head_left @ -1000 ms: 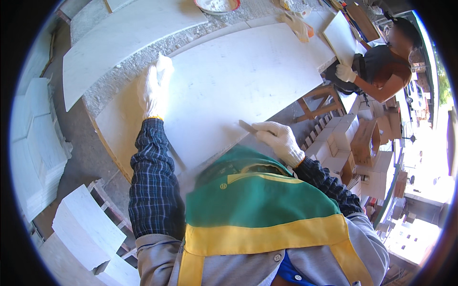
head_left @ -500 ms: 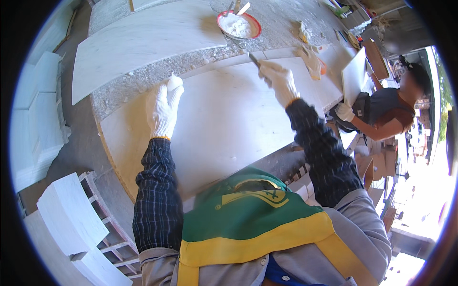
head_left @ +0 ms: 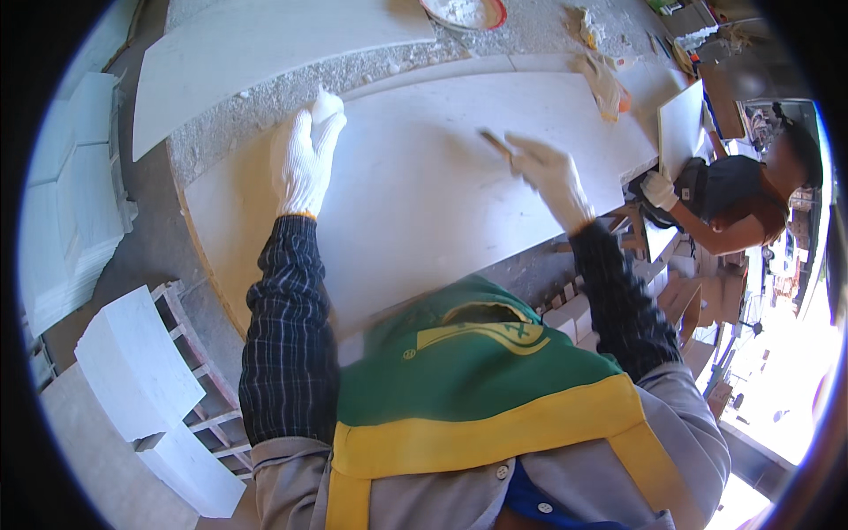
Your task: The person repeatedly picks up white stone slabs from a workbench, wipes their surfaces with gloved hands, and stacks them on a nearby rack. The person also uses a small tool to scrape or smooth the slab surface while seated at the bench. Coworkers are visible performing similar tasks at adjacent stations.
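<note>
Both hands wear white knitted gloves over dark striped sleeves. My left hand (head_left: 303, 163) is closed on a white lump (head_left: 327, 105), soft-looking like putty, near the far left edge of a smooth white slab (head_left: 415, 203). My right hand (head_left: 549, 175) grips a small flat tool (head_left: 491, 141), probably a putty knife, over the right part of this slab. Motion blurs the blade, and I cannot tell whether it touches the surface. Beyond the slab, a red-rimmed bowl (head_left: 497, 22) holding white paste or powder is cut off by the upper edge.
Another white slab (head_left: 265, 66) lies across the dusty worktable (head_left: 225, 115). A glove-like cloth (head_left: 603, 88) rests at the far right. Stacked white blocks (head_left: 141, 362) stand on the left. On the right, a co-worker (head_left: 733, 199) handles an upright white panel (head_left: 680, 128).
My right hand with the tool has come nearer and rightward over the slab. My left hand keeps hold of the lump. The view has shifted, pushing the bowl partly out at the top.
</note>
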The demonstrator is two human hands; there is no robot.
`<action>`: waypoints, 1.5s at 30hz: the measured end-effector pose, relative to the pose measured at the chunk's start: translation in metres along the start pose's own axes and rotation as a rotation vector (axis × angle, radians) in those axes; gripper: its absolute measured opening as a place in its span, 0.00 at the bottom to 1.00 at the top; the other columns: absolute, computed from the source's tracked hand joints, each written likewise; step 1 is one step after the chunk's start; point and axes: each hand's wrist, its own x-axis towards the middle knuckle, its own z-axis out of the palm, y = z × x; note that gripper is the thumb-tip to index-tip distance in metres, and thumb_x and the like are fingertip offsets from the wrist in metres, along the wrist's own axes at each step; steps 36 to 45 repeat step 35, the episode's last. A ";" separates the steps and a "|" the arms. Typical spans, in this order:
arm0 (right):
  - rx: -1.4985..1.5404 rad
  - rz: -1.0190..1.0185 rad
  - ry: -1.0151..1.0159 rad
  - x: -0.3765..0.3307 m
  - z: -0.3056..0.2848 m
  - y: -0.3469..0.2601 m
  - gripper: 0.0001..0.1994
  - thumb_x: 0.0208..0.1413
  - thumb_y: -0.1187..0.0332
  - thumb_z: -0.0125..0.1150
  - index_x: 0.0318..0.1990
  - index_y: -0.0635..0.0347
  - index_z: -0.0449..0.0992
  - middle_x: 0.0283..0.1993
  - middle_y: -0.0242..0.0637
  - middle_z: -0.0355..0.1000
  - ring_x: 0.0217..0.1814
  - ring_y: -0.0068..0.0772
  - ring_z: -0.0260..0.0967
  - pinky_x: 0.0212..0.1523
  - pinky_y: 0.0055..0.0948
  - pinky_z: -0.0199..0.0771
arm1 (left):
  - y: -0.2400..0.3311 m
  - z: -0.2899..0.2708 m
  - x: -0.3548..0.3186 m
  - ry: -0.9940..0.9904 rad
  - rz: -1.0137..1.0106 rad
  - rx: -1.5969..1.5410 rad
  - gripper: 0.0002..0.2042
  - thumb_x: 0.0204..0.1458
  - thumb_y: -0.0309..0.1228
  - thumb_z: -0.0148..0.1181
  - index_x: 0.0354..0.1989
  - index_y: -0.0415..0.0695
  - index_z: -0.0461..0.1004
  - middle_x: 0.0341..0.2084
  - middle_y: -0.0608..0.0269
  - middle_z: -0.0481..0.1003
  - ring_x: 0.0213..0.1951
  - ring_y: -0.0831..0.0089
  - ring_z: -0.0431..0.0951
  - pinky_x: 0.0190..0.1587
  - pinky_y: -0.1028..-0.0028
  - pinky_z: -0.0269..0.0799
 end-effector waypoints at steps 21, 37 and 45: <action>-0.576 -0.374 -0.112 -0.148 0.071 -0.016 0.18 0.62 0.59 0.58 0.57 0.52 0.78 0.41 0.45 0.79 0.45 0.51 0.77 0.46 0.48 0.77 | 0.020 0.002 -0.116 -0.054 0.485 0.299 0.15 0.56 0.35 0.70 0.49 0.42 0.80 0.38 0.52 0.81 0.42 0.52 0.81 0.47 0.60 0.75; -0.655 -0.417 -0.258 -0.149 0.062 -0.006 0.19 0.61 0.61 0.57 0.59 0.51 0.75 0.40 0.44 0.80 0.43 0.51 0.78 0.43 0.48 0.78 | 0.036 0.004 -0.136 -0.085 0.237 0.207 0.17 0.61 0.36 0.67 0.52 0.38 0.78 0.43 0.52 0.83 0.43 0.59 0.83 0.48 0.63 0.76; -0.655 -0.417 -0.258 -0.149 0.062 -0.006 0.19 0.61 0.61 0.57 0.59 0.51 0.75 0.40 0.44 0.80 0.43 0.51 0.78 0.43 0.48 0.78 | 0.036 0.004 -0.136 -0.085 0.237 0.207 0.17 0.61 0.36 0.67 0.52 0.38 0.78 0.43 0.52 0.83 0.43 0.59 0.83 0.48 0.63 0.76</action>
